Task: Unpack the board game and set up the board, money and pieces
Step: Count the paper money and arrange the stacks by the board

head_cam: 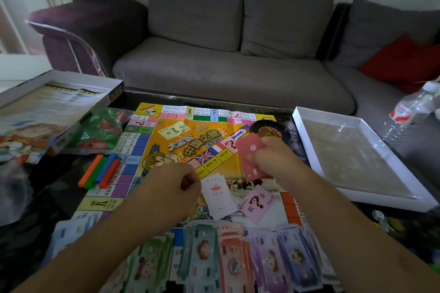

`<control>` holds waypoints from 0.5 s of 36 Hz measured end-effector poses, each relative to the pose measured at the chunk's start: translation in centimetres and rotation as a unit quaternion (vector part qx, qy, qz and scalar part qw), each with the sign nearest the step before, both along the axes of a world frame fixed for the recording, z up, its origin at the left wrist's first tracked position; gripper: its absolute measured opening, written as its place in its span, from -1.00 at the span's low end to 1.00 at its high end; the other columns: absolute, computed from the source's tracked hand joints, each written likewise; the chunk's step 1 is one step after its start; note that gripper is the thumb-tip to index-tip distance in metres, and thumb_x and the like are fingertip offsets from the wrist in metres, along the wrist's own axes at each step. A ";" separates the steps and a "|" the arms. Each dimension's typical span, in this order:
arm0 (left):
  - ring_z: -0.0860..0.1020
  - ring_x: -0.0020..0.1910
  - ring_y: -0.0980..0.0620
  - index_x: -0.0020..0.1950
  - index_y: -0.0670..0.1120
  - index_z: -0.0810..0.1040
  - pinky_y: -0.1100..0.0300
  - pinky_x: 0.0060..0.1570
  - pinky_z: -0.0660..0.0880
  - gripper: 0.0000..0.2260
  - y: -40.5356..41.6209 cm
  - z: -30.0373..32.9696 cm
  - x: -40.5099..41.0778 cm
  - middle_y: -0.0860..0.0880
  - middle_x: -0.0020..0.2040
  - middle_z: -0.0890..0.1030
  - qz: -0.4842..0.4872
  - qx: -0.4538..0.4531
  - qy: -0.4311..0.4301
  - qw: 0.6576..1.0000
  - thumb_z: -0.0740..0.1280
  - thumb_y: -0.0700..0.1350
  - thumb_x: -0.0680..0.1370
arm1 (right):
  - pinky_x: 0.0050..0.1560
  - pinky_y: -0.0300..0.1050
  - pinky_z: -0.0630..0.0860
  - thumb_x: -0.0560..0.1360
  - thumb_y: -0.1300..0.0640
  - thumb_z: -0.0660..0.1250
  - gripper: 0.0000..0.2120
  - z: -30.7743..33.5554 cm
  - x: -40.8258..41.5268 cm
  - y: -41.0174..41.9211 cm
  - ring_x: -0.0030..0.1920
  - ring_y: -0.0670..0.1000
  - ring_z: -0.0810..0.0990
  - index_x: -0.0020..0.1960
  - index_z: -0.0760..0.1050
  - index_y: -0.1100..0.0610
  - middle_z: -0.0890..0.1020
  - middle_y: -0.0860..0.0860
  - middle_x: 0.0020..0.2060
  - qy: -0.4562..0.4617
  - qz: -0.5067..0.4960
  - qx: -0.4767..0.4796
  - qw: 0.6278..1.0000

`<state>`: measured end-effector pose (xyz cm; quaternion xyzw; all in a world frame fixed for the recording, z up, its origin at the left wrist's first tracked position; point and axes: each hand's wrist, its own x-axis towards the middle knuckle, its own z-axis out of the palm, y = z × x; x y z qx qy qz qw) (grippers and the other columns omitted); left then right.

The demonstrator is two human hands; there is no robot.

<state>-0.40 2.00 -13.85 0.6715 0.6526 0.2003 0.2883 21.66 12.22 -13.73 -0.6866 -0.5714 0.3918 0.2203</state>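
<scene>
- My left hand [172, 184] pinches a white card [217, 195] over the board's [166, 140] near middle.
- My right hand [267, 157] grips red cards [250, 150].
- Money [233, 259] lies fanned along the near edge.

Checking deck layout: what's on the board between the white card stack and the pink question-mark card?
Head view: nothing sits between them. The white card stack and the pink question-mark card lie side by side on the board, almost touching or slightly overlapping.

Board [190, 140] flat; money [235, 259] fanned along near edge.
</scene>
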 end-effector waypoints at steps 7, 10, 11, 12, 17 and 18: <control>0.74 -0.03 -0.12 0.16 -0.12 0.63 -0.11 0.04 0.69 -0.73 0.1 1.6 1.1 -0.11 -0.01 0.75 0.138 -0.112 -0.417 0.891 0.40 0.05 0.61 | 0.24 0.26 0.62 0.52 0.25 0.47 -0.69 2.8 -3.7 -4.6 0.07 0.12 0.74 0.23 0.59 0.05 0.75 0.03 0.06 0.206 0.046 -0.003 0.978; 0.75 -0.03 -0.16 0.12 -0.16 0.66 -0.16 -0.01 0.69 -0.82 -0.7 2.5 2.0 -0.17 -0.01 0.76 0.167 -0.139 -0.536 0.816 0.34 -0.08 0.66 | 0.23 0.21 0.64 0.44 0.27 0.46 -0.61 3.1 -6.5 -7.8 0.06 0.07 0.75 0.18 0.63 -0.08 0.77 -0.02 0.00 0.259 0.104 -0.022 0.960; 0.76 -0.07 -0.13 0.07 -0.13 0.67 -0.11 -0.09 0.69 -0.84 -1.0 2.5 2.2 -0.15 -0.03 0.77 0.177 -0.133 -0.541 0.811 0.31 -0.12 0.68 | 0.22 0.16 0.65 0.46 0.28 0.43 -0.61 2.9 -7.2 -8.4 0.06 0.02 0.74 0.17 0.61 -0.13 0.76 -0.06 -0.01 0.237 0.123 -0.012 0.964; 0.76 -0.09 -0.09 0.05 -0.10 0.69 -0.07 -0.13 0.68 -0.82 -1.2 2.5 2.3 -0.13 -0.04 0.77 0.182 -0.125 -0.537 0.814 0.28 -0.13 0.69 | 0.20 0.11 0.66 0.49 0.26 0.42 -0.60 3.0 -7.7 -8.9 0.06 -0.03 0.72 0.19 0.58 -0.16 0.74 -0.09 0.01 0.197 0.144 0.015 0.970; 0.75 -0.22 -0.06 0.08 -0.13 0.69 -0.09 -0.06 0.65 -0.78 -1.5 2.4 1.5 -0.15 -0.08 0.77 0.191 -0.111 -0.521 0.825 0.24 -0.17 0.70 | 0.34 0.05 0.55 0.39 -0.13 0.57 -0.10 3.4 -7.3 -9.5 0.39 -0.04 0.43 0.59 0.16 -0.13 0.26 -0.20 0.38 -0.036 0.236 0.174 0.955; 0.74 -0.26 -0.08 0.04 -0.15 0.70 -0.01 -0.19 0.67 -0.78 -1.5 2.4 1.2 -0.17 -0.10 0.76 0.187 -0.114 -0.525 0.823 0.26 -0.17 0.69 | 0.39 0.08 0.51 0.34 -0.17 0.62 0.08 3.4 -6.9 -9.5 0.48 -0.02 0.35 0.64 0.02 -0.15 0.15 -0.25 0.46 -0.039 0.265 0.177 0.947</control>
